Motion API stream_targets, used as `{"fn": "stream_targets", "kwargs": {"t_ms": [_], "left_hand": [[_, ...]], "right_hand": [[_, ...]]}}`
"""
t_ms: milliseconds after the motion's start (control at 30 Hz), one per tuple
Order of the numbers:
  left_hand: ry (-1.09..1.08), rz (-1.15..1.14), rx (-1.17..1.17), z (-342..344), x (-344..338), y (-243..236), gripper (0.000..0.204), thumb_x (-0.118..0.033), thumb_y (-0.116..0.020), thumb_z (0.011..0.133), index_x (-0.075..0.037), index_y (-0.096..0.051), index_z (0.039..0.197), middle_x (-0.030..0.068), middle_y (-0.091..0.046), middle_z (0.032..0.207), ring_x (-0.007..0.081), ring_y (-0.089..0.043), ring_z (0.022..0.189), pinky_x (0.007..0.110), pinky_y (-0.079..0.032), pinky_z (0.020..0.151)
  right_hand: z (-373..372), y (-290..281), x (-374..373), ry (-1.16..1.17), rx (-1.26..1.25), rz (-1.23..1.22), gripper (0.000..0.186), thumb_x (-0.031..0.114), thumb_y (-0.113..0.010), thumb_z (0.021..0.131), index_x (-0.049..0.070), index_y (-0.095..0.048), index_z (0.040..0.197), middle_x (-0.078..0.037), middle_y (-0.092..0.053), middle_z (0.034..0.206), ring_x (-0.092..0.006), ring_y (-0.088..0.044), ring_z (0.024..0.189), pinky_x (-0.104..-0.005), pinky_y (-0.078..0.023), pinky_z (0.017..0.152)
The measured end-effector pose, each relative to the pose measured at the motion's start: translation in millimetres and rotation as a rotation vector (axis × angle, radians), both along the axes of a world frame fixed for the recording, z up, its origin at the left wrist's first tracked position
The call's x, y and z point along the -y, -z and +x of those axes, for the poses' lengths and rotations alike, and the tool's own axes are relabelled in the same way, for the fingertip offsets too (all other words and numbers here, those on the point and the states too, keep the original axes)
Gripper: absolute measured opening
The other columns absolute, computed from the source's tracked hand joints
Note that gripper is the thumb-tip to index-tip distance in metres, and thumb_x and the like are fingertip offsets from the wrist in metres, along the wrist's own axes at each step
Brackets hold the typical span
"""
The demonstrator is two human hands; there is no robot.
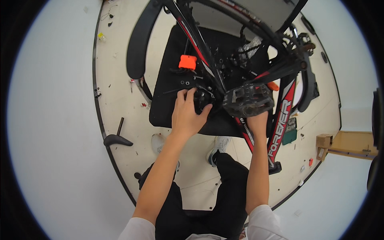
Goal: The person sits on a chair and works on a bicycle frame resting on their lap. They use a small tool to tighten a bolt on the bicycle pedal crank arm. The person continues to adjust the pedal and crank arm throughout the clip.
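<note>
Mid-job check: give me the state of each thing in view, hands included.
Left hand: curled, fingers and thumb on a black part.
Right hand: mostly hidden behind the pedal; grip can't be told.
Pedal: broad face toward the camera.
Saddle: off the bike frame, on the floor.
Orange piece: lying on the black table.
Two rings: loose on the table.

A white-walled [56, 120] room used as a bicycle workshop: a bicycle frame [282, 120], small hardware [187, 83] across a black table [160, 114], a detached saddle [117, 140] on the pale floor [114, 80].
</note>
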State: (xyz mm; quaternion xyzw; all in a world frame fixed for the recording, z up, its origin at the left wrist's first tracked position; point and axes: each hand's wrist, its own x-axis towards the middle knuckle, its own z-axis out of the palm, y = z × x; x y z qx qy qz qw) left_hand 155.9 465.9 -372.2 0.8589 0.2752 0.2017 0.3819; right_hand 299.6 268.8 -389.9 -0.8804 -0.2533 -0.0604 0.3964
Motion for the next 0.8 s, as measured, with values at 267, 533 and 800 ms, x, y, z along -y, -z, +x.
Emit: {"fn": "stream_targets", "kwargs": {"t_ms": [267,533,800], "left_hand": [[0.047,0.052,-0.087,19,2,4,0.036,-0.017,-0.073,0.072,-0.001,-0.056,0.099,0.012,-0.053,0.093,0.0318,-0.058,0.089,0.042,-0.05,0.068],[-0.287,-0.813,0.027,8,-12,-10,0.023,-0.016,-0.068,0.078,-0.004,-0.051,0.089,0.0093,-0.06,0.072,0.0166,-0.06,0.062,0.029,-0.048,0.052],[-0.338,-1.262,0.178,-18,-27,-36,0.017,-0.022,-0.059,0.086,-0.006,-0.053,0.086,0.0098,-0.062,0.08,0.0151,-0.056,0.059,0.028,-0.041,0.048]], "right_hand": [[18,-1,-4,0.093,-0.233,-0.118,0.028,0.026,-0.065,0.079,0.001,-0.064,0.092,-0.016,-0.062,0.088,-0.0349,-0.06,0.089,-0.0407,-0.047,0.075],[-16,-58,-13,0.252,-0.035,0.123,0.015,0.012,-0.061,0.089,-0.003,-0.06,0.093,-0.009,-0.062,0.071,-0.0123,-0.056,0.056,-0.0255,-0.044,0.054],[-59,-57,-8,-0.133,-0.733,0.443,0.006,0.002,-0.061,0.086,-0.001,-0.061,0.092,0.002,-0.057,0.07,-0.0007,-0.045,0.057,-0.0175,-0.032,0.048]]}}
